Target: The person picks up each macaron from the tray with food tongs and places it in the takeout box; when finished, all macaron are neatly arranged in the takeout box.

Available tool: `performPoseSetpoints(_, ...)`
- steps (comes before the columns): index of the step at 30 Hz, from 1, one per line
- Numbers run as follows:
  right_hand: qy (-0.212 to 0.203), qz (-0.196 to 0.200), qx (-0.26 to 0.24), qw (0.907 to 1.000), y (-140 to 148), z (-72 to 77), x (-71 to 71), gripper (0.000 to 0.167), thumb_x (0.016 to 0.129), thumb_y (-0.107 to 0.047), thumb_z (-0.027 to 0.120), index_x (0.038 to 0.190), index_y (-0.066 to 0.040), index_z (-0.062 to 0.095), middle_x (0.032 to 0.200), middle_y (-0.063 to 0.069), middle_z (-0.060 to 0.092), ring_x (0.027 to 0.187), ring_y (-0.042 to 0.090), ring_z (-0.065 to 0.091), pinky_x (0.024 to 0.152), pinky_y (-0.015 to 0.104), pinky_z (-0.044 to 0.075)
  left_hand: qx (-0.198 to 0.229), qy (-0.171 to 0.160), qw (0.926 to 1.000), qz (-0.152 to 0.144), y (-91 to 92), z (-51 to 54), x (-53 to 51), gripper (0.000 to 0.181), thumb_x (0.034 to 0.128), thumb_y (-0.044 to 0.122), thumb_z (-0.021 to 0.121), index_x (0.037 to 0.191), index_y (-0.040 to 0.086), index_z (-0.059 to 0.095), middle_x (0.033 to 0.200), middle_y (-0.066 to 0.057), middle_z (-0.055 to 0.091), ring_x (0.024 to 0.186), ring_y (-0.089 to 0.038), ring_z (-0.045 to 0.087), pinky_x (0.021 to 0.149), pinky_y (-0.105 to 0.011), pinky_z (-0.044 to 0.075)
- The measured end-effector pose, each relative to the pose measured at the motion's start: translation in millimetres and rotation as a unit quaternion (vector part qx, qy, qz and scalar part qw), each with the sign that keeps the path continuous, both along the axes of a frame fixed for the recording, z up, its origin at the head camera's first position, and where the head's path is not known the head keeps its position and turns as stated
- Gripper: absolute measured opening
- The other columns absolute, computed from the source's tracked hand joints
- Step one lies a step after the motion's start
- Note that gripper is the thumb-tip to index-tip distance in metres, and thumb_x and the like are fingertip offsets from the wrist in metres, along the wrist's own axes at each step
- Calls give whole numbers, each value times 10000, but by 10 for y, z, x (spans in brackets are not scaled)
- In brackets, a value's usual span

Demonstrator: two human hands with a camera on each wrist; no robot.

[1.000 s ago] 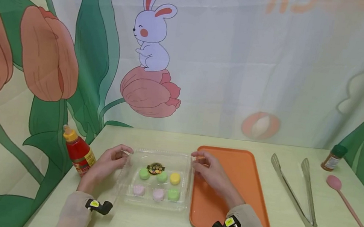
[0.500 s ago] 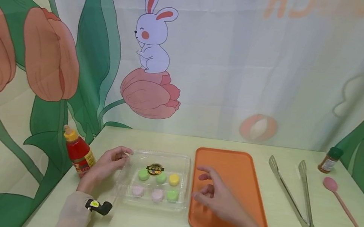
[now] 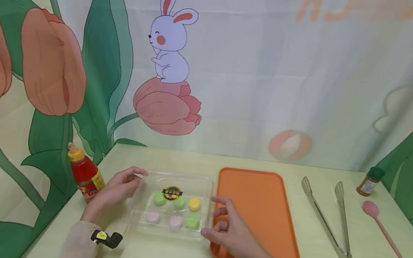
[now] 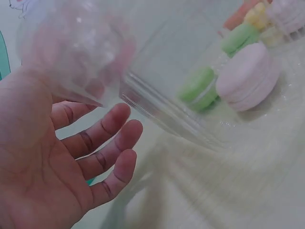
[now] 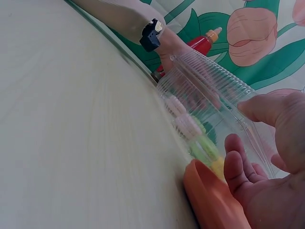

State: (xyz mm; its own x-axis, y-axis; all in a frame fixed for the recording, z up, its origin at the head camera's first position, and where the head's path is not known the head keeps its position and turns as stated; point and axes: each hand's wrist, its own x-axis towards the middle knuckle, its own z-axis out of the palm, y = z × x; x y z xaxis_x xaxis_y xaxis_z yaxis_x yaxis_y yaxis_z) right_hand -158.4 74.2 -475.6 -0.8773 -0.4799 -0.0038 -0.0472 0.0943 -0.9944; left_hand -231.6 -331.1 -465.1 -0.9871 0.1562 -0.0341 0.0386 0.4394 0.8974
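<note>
A clear plastic clamshell box (image 3: 180, 182) lies on the table, its lid over the base, with a black and gold label on top. Inside sit several macarons (image 3: 176, 222) in green, pink and yellow. At the box's left edge is my left hand (image 3: 120, 185), fingers loosely bent at the side; in the left wrist view, part of that hand (image 4: 52, 157) shows blurred through the plastic. My right hand (image 3: 234, 231) is at the right edge, index and thumb spread along it. The right wrist view shows the thumb (image 5: 267, 109) against the lid, other fingers bent below.
An orange tray (image 3: 258, 208) lies under my right hand, beside the box. Metal tongs (image 3: 326, 225) are spread further right, then a pink spoon (image 3: 383, 230) and a green-capped spice jar (image 3: 370, 182). A red sauce bottle (image 3: 85, 174) stands behind my left forearm.
My right hand left the box's upper right corner, drew back over the tray, then came left to the lower right edge. The left hand stayed at the left edge.
</note>
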Motion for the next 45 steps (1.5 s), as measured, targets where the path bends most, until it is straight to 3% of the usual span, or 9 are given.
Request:
performPoseSetpoints(8, 36, -48, -38, 10000, -90, 37, 23, 855, 987, -222, 883, 1674, -189, 376, 1387, 188, 453, 857, 188, 630, 725, 245, 576, -10, -115, 9998, 131, -74, 133, 271, 467, 1192, 362, 535, 1589, 117, 553, 1430, -199, 700, 1160, -316, 651, 916, -345, 594)
performPoseSetpoints(13, 37, -121, 32, 9999, -127, 50, 27, 842, 989, -207, 879, 1674, -170, 391, 1371, 175, 477, 845, 181, 607, 707, 236, 560, -21, -85, 9998, 191, -85, 112, 517, 553, 1203, 449, 464, 1624, 95, 515, 1518, -210, 671, 1328, -368, 659, 987, -338, 591)
performPoseSetpoints(17, -33, -150, 61, 9999, -146, 49, 44, 843, 1002, -202, 865, 1688, -163, 378, 1350, 174, 504, 823, 184, 620, 668, 248, 560, -148, -115, 9995, 265, -74, 12, 721, 562, 1154, 326, 635, 1653, 120, 479, 1474, -199, 657, 1280, -331, 661, 975, -331, 579)
performPoseSetpoints(20, -155, -229, -2, 9996, -151, 52, 59, 827, 1009, -175, 852, 1690, -179, 382, 1335, 174, 519, 769, 197, 626, 608, 271, 551, 40, -164, 9995, 265, -48, -74, 815, 709, 1058, 211, 793, 1679, 163, 455, 1398, -181, 621, 1190, -290, 673, 949, -305, 599)
performPoseSetpoints(26, -443, -368, -189, 9982, -120, 55, 101, 821, 1015, -137, 831, 1689, -266, 381, 1354, 165, 499, 631, 204, 604, 483, 264, 473, 576, 1, 9980, 245, 41, -209, 846, 844, 974, 120, 876, 1696, 202, 447, 1212, -151, 591, 1063, -238, 633, 876, -253, 585)
performPoseSetpoints(32, -516, -507, -352, 9968, -145, 51, 128, 834, 1015, -85, 819, 1703, -228, 370, 1354, 148, 484, 698, 199, 602, 464, 253, 439, 652, 120, 9975, 228, 66, -234, 849, 862, 958, 110, 889, 1691, 212, 448, 1178, -148, 592, 1017, -219, 609, 844, -254, 556)
performPoseSetpoints(45, -780, -561, -762, 9925, -187, 48, 197, 826, 1004, 1, 781, 1699, -174, 369, 1382, 152, 429, 789, 188, 581, 618, 246, 516, 689, 34, 9973, 255, 68, -222, 881, 898, 942, 115, 907, 1700, 179, 430, 1209, -190, 600, 1032, -227, 594, 844, -254, 527)
